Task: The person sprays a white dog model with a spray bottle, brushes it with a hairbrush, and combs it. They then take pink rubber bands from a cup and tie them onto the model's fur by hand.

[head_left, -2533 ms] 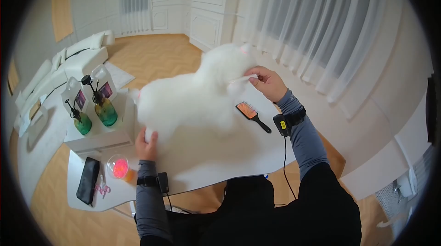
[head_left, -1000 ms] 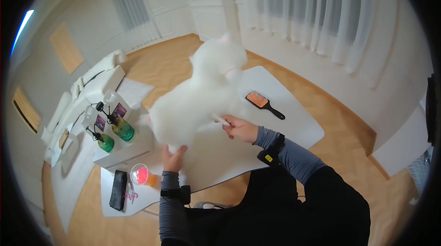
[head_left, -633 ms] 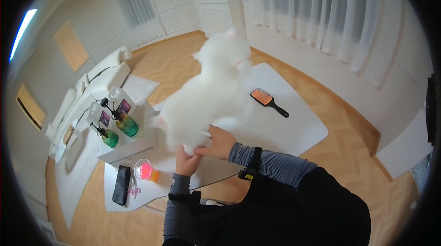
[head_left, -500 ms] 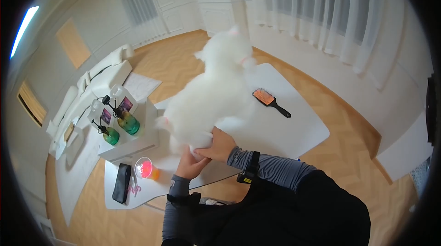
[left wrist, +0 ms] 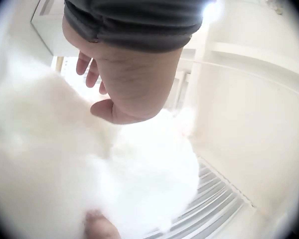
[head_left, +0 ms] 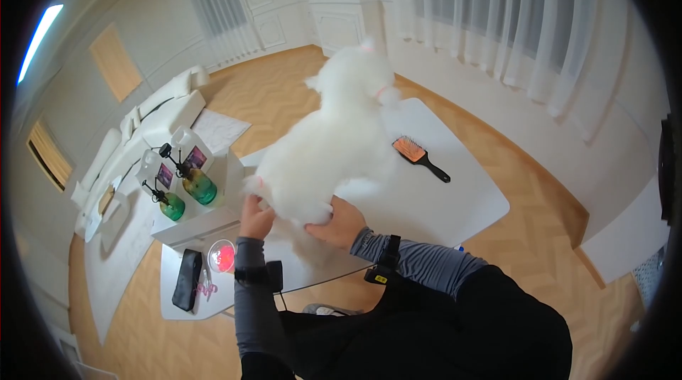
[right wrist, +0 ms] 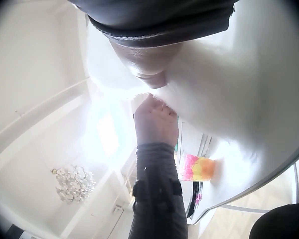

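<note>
A fluffy white toy dog (head_left: 312, 153) stands on the white table (head_left: 462, 195) in the head view, its head towards the back and its rear towards me. My left hand (head_left: 256, 219) is at its tail, which has a pink tie (head_left: 260, 182); in the left wrist view the fingers hang loosely, the thumb apart from them. My right hand (head_left: 339, 225) grips a hind leg (head_left: 321, 214), thumb in front and the other fingers mostly hidden behind the fur. The slim white stick seen earlier in it is largely hidden now. A black paddle brush (head_left: 420, 158) lies right of the dog.
Left of the dog is a white box (head_left: 192, 234) bearing two green spray bottles (head_left: 199, 187) and white jugs (head_left: 190, 147). In front of it are a clear cup (head_left: 222, 257) of pink pieces, a black pouch (head_left: 187, 280) and pink-handled scissors (head_left: 207, 286).
The right hand came from the dog's head down to its hind leg. The left hand let go of the leg and moved up and left to the tail. The view tilted and turned.
</note>
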The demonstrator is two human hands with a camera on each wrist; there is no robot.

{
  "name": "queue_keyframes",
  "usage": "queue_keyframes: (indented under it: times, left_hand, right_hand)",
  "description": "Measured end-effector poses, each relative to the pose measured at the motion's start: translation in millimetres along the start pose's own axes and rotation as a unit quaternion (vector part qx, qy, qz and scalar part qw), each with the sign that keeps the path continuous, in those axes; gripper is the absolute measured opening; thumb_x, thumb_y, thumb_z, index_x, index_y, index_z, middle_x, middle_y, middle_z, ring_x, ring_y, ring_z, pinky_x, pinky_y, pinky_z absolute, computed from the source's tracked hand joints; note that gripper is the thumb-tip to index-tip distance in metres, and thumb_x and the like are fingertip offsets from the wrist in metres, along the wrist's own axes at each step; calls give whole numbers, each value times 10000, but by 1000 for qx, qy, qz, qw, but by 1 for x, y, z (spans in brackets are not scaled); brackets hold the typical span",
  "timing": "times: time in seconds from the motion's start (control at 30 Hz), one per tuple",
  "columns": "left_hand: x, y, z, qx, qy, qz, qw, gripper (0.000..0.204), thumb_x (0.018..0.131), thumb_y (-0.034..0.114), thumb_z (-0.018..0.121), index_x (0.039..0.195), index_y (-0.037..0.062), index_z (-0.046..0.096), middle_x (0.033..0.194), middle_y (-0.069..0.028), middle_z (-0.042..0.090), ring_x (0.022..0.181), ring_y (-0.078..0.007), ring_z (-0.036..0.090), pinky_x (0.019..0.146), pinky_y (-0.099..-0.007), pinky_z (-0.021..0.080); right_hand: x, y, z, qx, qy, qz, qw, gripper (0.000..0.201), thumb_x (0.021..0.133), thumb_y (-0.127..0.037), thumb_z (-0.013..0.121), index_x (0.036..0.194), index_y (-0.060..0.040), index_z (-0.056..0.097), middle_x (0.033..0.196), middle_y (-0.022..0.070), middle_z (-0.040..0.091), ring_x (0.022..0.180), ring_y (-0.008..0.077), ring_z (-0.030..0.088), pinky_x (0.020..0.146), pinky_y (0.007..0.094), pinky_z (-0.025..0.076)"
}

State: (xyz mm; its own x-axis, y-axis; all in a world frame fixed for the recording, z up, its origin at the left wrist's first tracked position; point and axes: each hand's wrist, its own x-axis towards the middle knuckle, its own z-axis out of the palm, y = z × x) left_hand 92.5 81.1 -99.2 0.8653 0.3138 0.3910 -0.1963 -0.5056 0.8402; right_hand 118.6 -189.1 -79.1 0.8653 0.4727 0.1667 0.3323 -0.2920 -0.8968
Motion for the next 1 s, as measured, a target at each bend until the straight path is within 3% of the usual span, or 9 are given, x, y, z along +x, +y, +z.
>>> queue_keyframes:
  times: [0.03,0.13,0.27,0.37,0.47,0.73,0.83,0.97,1.0]
  left_hand:
    - [7,1,7,-98,-79,33,992,594,902,89,686,1462,-26,521,1432,-156,610,1250,-273,604,1067,-376,475]
    - [23,-14,18,-11,-132,78,988,587,940,127,704,1477,-20,520,1485,-170,589,1415,-297,510,1189,-395,379]
    - [34,-34,20,48,-172,113,977,581,976,171,704,1488,-25,513,1517,-179,565,1432,-285,486,1211,-408,347]
    - [20,-28,22,88,-153,110,978,512,1018,247,640,1470,21,555,1539,-161,543,1443,-323,473,1242,-446,303]
    - [4,-32,25,100,-111,129,980,495,1014,150,633,1467,-24,534,1500,-166,578,1393,-280,522,1216,-404,340]
    - [-32,11,36,-147,64,6,987,449,988,95,609,1417,-31,573,1385,-156,663,1287,-271,604,1128,-386,440]
    - [-36,2,31,-7,85,48,995,461,946,72,640,1392,-32,594,1353,-154,680,1240,-252,630,1068,-374,479]
    - [-42,25,40,-42,128,33,990,434,887,81,703,1305,-27,658,1244,-140,733,1165,-246,672,1003,-365,510]
    - [-42,24,40,-63,84,-18,994,404,881,70,712,1273,-24,681,1223,-121,734,1139,-235,676,980,-358,521]
  right_hand:
    - [0,0,0,4,3,-4,1000,684,773,-434,835,1297,-30,661,1139,204,747,1056,347,727,956,418,561]
    - [-2,0,-4,14,8,-36,999,675,776,-423,840,1296,-32,661,1140,202,747,1057,345,728,959,418,561]
    - [-4,6,-6,27,14,-45,999,650,779,-406,847,1283,-36,671,1132,198,747,1047,345,728,940,417,568]
    - [-4,6,-12,6,3,-65,998,619,776,-389,851,1272,-57,688,1118,188,749,1023,336,730,917,406,576]
    - [-3,8,-13,9,-1,-82,997,589,771,-369,855,1256,-72,701,1109,182,748,991,322,730,893,397,580]
    - [22,8,-16,17,-50,-127,990,562,737,-267,827,1244,-62,699,1091,181,750,981,309,734,890,396,577]
    - [40,12,-18,19,-80,-158,984,573,733,-261,823,1250,-51,692,1089,186,751,980,316,735,898,399,575]
    - [68,19,-29,18,-90,-182,979,574,731,-299,799,1247,-70,699,1037,187,758,977,333,733,901,417,575]
    - [75,16,-36,9,-111,-125,986,583,735,-298,796,1260,-66,691,1019,176,756,943,308,734,877,400,577]
